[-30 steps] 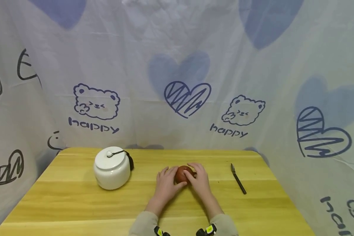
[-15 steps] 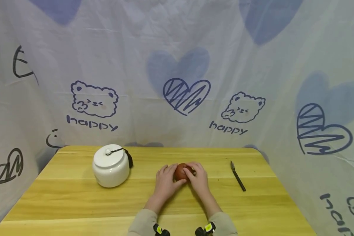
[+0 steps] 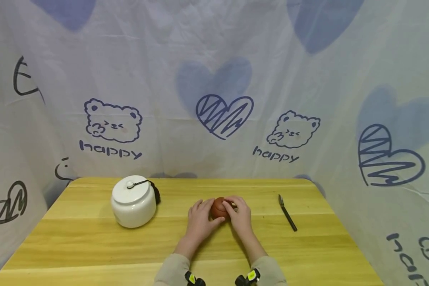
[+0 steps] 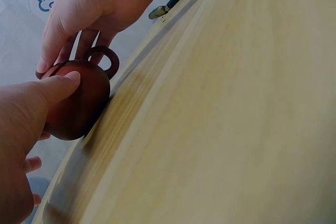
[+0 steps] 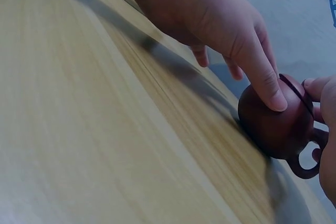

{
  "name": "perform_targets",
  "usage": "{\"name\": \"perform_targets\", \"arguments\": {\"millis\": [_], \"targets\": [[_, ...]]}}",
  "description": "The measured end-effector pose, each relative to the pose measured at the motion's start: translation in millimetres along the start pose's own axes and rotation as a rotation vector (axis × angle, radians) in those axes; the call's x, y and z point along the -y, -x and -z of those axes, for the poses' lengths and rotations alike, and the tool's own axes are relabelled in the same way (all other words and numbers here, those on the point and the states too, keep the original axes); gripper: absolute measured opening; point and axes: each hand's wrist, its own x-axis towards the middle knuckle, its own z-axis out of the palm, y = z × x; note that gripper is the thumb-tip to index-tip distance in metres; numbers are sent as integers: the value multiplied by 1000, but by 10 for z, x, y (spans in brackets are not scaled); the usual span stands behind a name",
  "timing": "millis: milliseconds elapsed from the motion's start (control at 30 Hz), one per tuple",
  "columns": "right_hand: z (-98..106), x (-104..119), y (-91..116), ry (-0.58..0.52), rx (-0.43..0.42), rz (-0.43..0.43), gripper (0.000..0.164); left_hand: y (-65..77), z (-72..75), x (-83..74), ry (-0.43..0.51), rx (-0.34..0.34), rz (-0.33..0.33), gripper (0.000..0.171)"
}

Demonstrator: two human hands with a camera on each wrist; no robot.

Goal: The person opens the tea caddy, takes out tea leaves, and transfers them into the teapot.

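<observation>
A reddish-brown clay teapot [image 3: 218,210] sits on the wooden table between both hands. My left hand [image 3: 199,223] holds its round body, thumb on the near side and fingers around the far side. At the top, my right hand [image 3: 241,218] pinches the teapot lid with thumb and fingers; the knob is hidden behind them. A dark seam line runs between lid and body in the right wrist view, where the teapot body [image 5: 273,129] shows from the side. The ring-shaped handle [image 4: 112,64] points toward the right-hand side, beneath the right hand.
A white lidded ceramic jar [image 3: 134,206] with a black tassel stands on the left of the wooden table [image 3: 128,254]. On the right lies a slim dark-handled tool [image 3: 288,214] with a small metal blade-like tip. A printed curtain [image 3: 164,143] hangs behind the table.
Both hands keep their hold on the teapot with barely any motion. A thin curved line at the lid now shows more clearly. The head view has shifted slightly.
</observation>
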Motion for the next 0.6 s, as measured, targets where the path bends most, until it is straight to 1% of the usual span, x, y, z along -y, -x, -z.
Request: {"name": "perform_targets", "arguments": {"millis": [100,300,600], "targets": [[11,2,4,-12,-5,-17,16,7,-7,4,3,4,1,70],[40,19,13,-39,-30,-16,17,9,-16,17,-4,-4,-8,70],[134,38,-14,-22,-65,-31,17,-3,-2,13,15,-10,-4,69]]}}
